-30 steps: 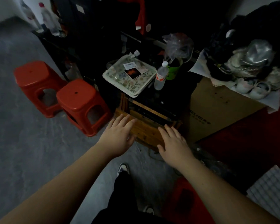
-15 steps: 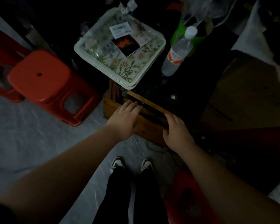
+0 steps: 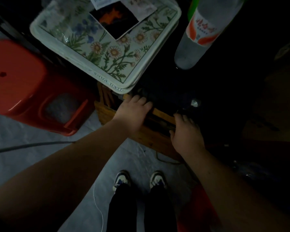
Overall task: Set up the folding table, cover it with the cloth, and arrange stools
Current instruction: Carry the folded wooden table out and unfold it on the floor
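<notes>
The folded wooden table stands on edge on the floor, tucked under a dark surface. My left hand grips its top slat near the left end, fingers curled over the edge into the dark gap. About a hand's width to the right, my right hand holds the same edge, thumb on the near face. A red plastic stool stands to the left of the table, close to its corner. Part of a second red stool shows beside my right leg. No cloth is recognisable.
A floral tray with papers on it overhangs the table's top edge just above my left hand. A plastic water bottle stands to the tray's right. My shoes are on the grey floor; a thin cord crosses it at left.
I have leaned in closer. Both hands went from hovering open over the wooden table to closing on its top edge.
</notes>
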